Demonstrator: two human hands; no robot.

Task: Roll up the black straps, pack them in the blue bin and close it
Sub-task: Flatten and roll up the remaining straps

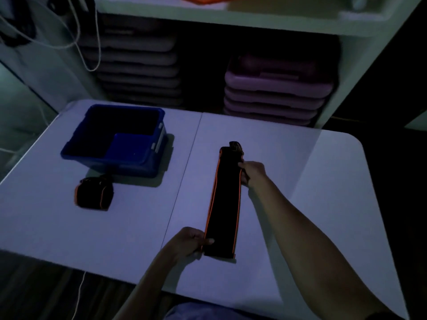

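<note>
Flat strap (225,202) pinched at both ends between left fingers (206,241) and right fingers (242,166).

Dim light throughout. Blue bin (115,139) interior too dark to read; contents cannot be told. Far end of flat strap (225,204): dark bunched fitting, indistinct. Left hand (190,241) fingers tucked under strap's near end. Table (69,227) left edge cut off by frame. Shelf stacks (275,88) blurred.

The room is dim and bluish. The pale flat folding surface (129,218) looks brightest. The open blue plastic bin (115,144) throws a dark shadow toward 4 o'clock. Edges look bent and blurry, darkest at 3 o'clock.
</note>
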